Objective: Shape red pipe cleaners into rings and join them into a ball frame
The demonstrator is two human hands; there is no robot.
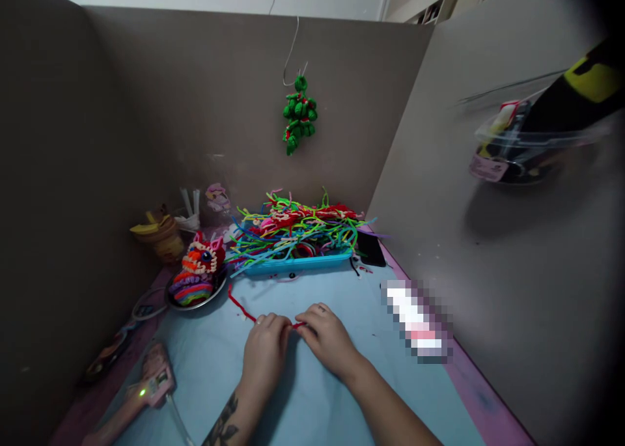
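My left hand [266, 348] and my right hand [327, 336] meet over a light blue mat [312, 394], both pinched on a red pipe cleaner [240, 308]. The red stem runs from between my fingertips up and to the left across the mat. Behind my hands a blue tray [297, 262] holds a heap of many-coloured pipe cleaners [293, 228].
A colourful pipe-cleaner figure [198, 270] sits on a metal plate at the left. A pink glue gun [146, 384] lies at the front left. A green pipe-cleaner ornament [299, 115] hangs on a wire from the grey partition. A black phone [371, 247] lies right of the tray.
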